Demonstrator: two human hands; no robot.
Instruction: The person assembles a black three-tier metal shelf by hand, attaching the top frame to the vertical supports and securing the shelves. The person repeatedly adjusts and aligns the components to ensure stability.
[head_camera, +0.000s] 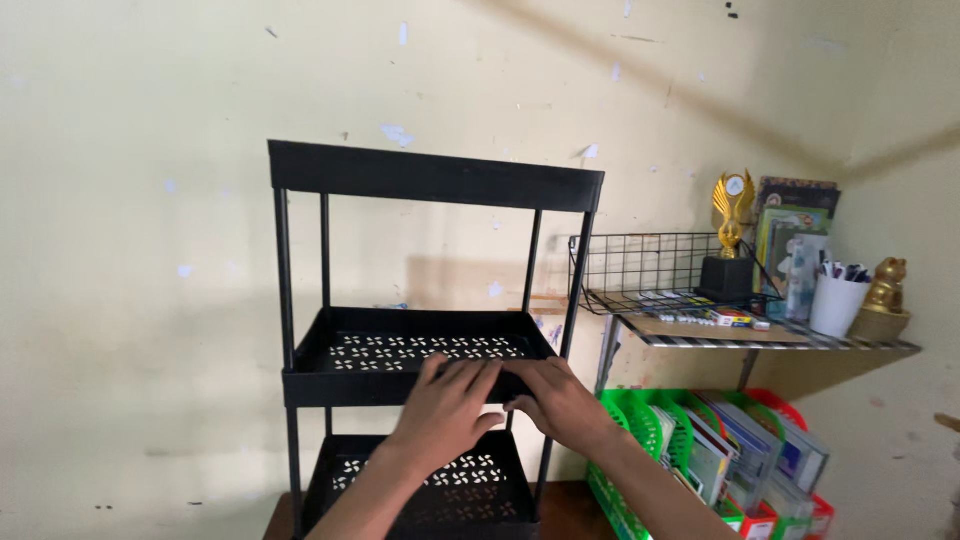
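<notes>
rack base: black shelf rack (430, 300) runs off the bottom edge, I can't see feet or floor contact
middle tray front rim: covered by my left hand (440, 410) and right hand (560, 400), grip underneath not visible
forearms: both cut off at the bottom edge
file baskets (700, 450): cropped at bottom, contents too small to tell
wire basket (650, 272) items: too small to identify

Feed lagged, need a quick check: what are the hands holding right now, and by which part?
Both the left hand and right hand rest on the front rim of the black rack's middle shelf; whether they grip it cannot be told.
</notes>
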